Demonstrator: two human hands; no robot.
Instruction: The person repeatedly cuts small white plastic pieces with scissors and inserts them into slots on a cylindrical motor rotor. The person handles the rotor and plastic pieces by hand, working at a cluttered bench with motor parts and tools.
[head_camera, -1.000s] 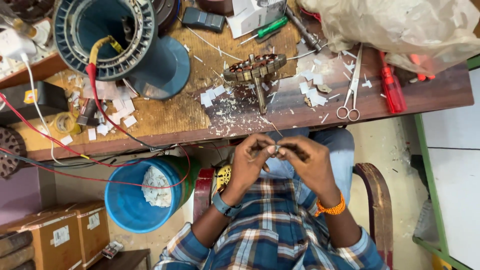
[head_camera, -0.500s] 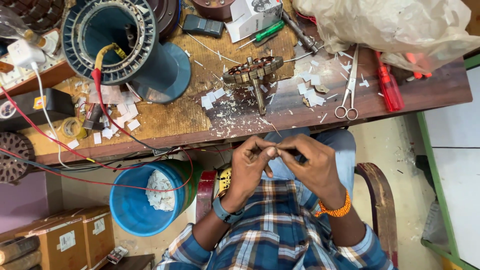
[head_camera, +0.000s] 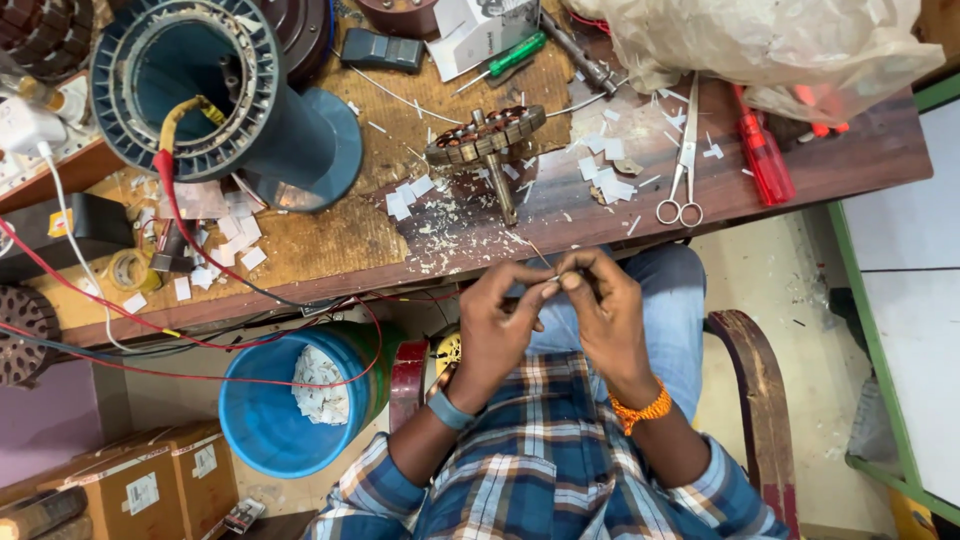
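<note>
Wire — thin, pale, taut — pinched between left hand and right hand, both grasping it.

Left hand, right hand pinch small piece, possibly wire.

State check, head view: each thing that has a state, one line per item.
Left hand: pinching a small piece at the fingertips, too small to identify.
Right hand: fingertips meeting the left's on the same piece.
Scissors: flat on the bench, blades closed.
Armature: lying tilted on the bench, untouched.
Green screwdriver: lying flat.
Blue bucket: open, white scraps inside.
Motor housing: open end facing the camera, wires coming out.
</note>
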